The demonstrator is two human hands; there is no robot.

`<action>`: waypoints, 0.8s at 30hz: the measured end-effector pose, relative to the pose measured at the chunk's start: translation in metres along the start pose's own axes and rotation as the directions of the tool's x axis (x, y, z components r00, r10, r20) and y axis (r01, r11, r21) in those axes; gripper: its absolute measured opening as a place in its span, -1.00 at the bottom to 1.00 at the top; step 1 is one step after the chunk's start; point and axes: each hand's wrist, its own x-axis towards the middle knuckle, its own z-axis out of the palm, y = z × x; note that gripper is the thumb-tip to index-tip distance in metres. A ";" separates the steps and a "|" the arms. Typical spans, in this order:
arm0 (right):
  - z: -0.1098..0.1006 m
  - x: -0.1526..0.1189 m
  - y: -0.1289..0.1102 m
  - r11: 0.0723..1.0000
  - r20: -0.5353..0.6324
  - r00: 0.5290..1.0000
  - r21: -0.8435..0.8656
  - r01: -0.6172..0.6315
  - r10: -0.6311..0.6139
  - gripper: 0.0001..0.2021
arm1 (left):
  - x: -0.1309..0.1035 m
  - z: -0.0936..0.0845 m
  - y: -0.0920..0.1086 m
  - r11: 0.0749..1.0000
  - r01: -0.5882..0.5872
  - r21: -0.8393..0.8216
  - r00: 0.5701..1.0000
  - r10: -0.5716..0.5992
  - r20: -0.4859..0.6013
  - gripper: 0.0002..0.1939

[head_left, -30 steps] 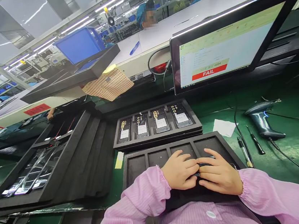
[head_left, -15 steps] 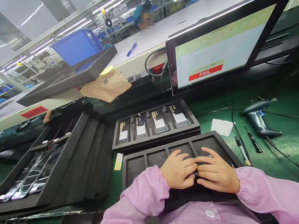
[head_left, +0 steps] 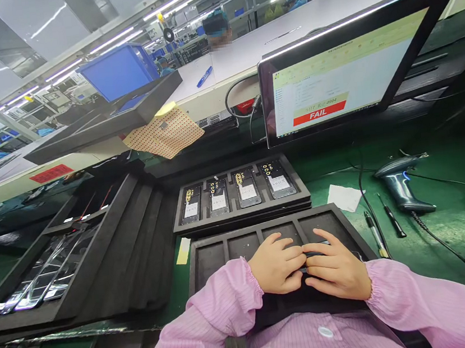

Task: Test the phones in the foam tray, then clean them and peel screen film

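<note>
Both hands rest over the near black foam tray (head_left: 207, 260), their fingertips meeting. My left hand (head_left: 276, 264) is bent with its fingers pressed together, on something dark that is mostly hidden. My right hand (head_left: 336, 267) lies palm down with its fingers apart over a dark, flat object (head_left: 318, 248), of which only small parts show between and under the fingers. Just beyond stands another foam tray (head_left: 302, 191) with several phone bodies, one of them the rightmost phone body (head_left: 279, 182), in its compartments.
A monitor (head_left: 347, 69) showing FAIL stands at the back right. On the green bench lie a barcode scanner (head_left: 404, 187), a screwdriver (head_left: 393, 220), a pen (head_left: 375, 234) and white paper (head_left: 344, 197). Stacked trays (head_left: 111, 256) stand left. A person (head_left: 217, 28) is beyond the shelf.
My hands have kept the same pose and place. Beyond the shelf, the person's head has tilted down, and the hand at the far left is gone from view.
</note>
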 end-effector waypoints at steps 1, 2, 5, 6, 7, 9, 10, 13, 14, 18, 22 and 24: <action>0.000 0.000 0.000 1.000 0.000 1.000 0.000 -0.001 0.001 -0.89 | 0.000 0.000 0.000 1.000 0.000 0.001 1.000 0.000 0.003 -0.73; 0.000 -0.001 0.000 1.000 -0.002 1.000 0.001 -0.002 0.002 -0.90 | 0.000 0.000 0.000 1.000 -0.001 0.003 1.000 0.001 0.010 -0.73; 0.001 -0.002 0.001 1.000 -0.001 1.000 0.004 -0.007 0.007 -0.90 | 0.001 -0.002 0.001 1.000 0.005 0.008 0.999 -0.005 0.038 -0.72; 0.001 -0.002 0.001 1.000 0.001 1.000 0.006 -0.007 0.007 -0.90 | 0.001 -0.002 0.001 1.000 0.007 0.007 0.999 -0.007 0.038 -0.72; 0.001 -0.002 0.001 1.000 0.001 1.000 0.007 -0.008 0.008 -0.90 | 0.001 -0.003 0.001 1.000 0.009 0.004 0.999 -0.009 0.033 -0.72; 0.001 -0.002 0.000 1.000 0.003 1.000 0.008 -0.008 0.008 -0.90 | 0.001 -0.003 0.001 1.000 0.011 -0.004 1.000 -0.011 0.018 -0.72; 0.001 -0.001 0.000 1.000 0.002 1.000 0.007 -0.007 0.007 -0.89 | 0.001 -0.003 0.001 1.000 0.011 -0.006 1.000 -0.011 0.016 -0.72; -0.001 0.001 -0.001 1.000 0.012 1.000 0.000 -0.001 0.001 -0.89 | 0.000 -0.002 0.001 1.000 0.017 -0.006 1.000 -0.016 0.025 -0.71; -0.002 0.002 -0.001 1.000 0.018 1.000 -0.004 0.004 -0.004 -0.89 | 0.000 -0.001 0.001 1.000 0.017 -0.006 1.000 -0.017 0.025 -0.71; -0.004 0.003 0.000 1.000 0.037 0.999 -0.013 0.022 -0.022 -0.91 | 0.000 -0.001 0.001 1.000 0.020 -0.008 0.999 -0.020 0.028 -0.72; -0.002 -0.001 0.002 1.000 0.042 0.999 -0.010 0.023 -0.023 -0.93 | 0.000 -0.001 0.002 1.000 0.016 -0.014 1.000 -0.016 0.008 -0.73; -0.002 -0.002 0.002 0.999 0.055 0.998 -0.017 0.028 -0.027 -0.95 | 0.000 -0.001 0.002 1.000 0.014 -0.018 1.000 -0.014 -0.002 -0.73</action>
